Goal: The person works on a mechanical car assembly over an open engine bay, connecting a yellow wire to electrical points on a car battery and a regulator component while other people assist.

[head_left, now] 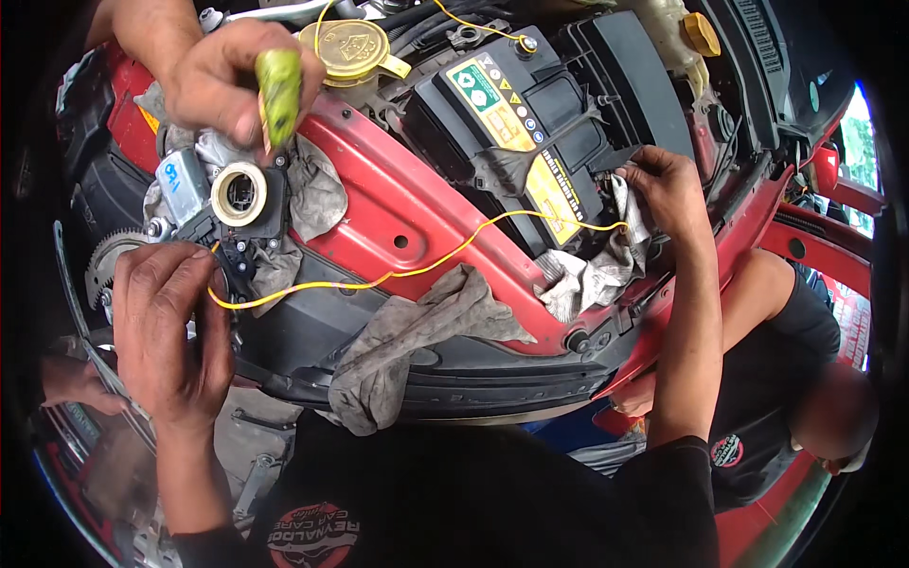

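My left hand (pixel 170 327) is closed, its fingertips on one end of a thin yellow wire (pixel 379 282) beside a motor unit (pixel 180 185) with a toothed gear (pixel 112 260). The wire runs slackly across the red car body to the battery's near right corner. There my right hand (pixel 668 189) pinches something small beside the black battery (pixel 516 123) and a whitish rag (pixel 606 265); its fingers hide what it is. Another person's hand (pixel 232 80) grips a yellow-green tool handle (pixel 279 95) above a roll of tape (pixel 239 194) on the unit.
A grey rag (pixel 407 341) hangs over the red front panel (pixel 379 222). Behind lie a yellow reservoir cap (pixel 350 47) and an orange cap (pixel 701 35). A second yellow wire reaches the far battery terminal (pixel 527 44). A person in black (pixel 776 398) is close on my right.
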Motion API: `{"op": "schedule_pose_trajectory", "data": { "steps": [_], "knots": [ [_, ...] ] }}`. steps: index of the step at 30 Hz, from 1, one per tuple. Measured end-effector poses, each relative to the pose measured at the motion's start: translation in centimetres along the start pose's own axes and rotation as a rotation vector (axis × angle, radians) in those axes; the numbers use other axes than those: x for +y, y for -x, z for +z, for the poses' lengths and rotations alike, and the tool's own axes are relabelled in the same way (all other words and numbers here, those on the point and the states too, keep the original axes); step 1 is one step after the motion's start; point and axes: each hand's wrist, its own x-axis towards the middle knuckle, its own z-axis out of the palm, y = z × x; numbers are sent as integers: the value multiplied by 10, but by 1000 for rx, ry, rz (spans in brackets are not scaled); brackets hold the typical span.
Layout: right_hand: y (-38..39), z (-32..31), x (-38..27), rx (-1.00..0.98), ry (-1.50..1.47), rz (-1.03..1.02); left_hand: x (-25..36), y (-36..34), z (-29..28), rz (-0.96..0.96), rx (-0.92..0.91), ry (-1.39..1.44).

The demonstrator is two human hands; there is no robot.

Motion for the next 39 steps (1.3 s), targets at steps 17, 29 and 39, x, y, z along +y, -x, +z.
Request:
{"op": "schedule_pose_trajectory", "data": {
  "steps": [17,29,39],
  "knots": [
    [-7,-5,-17,1,360,-386,9,-5,-4,32,46,-14],
    [-8,4,45,64,165,-450,8,-2,5,80,234,53],
    [4,-19,11,-121,120,-415,25,11,11,-30,223,-38]
  ]
}}
